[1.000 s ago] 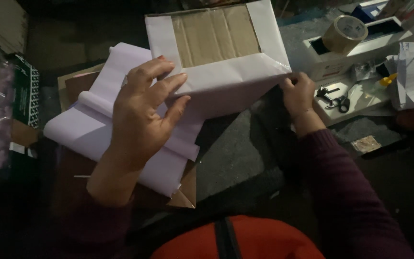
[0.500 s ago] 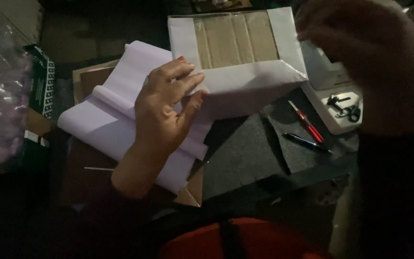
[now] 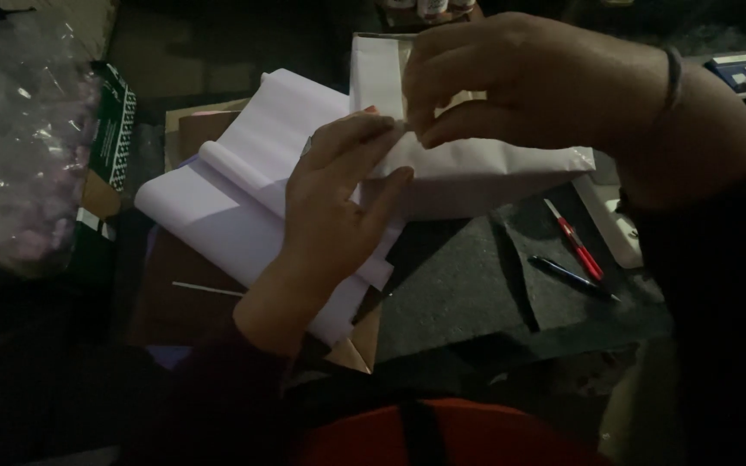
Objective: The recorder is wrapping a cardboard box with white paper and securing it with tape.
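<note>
Both hands (image 3: 442, 129) seemingly pressing wrapped box (image 3: 485, 177).

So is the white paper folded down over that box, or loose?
Folded down: the paper lies creased over the box's near edge, pressed by the left hand.

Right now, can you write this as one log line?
left hand: pressing white paper on box | right hand: pinching at fold | red pen, blue pen: beside

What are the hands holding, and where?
Left hand presses the paper-wrapped box at its near-left corner fold. Right hand pinches something there; too small to tell.
</note>
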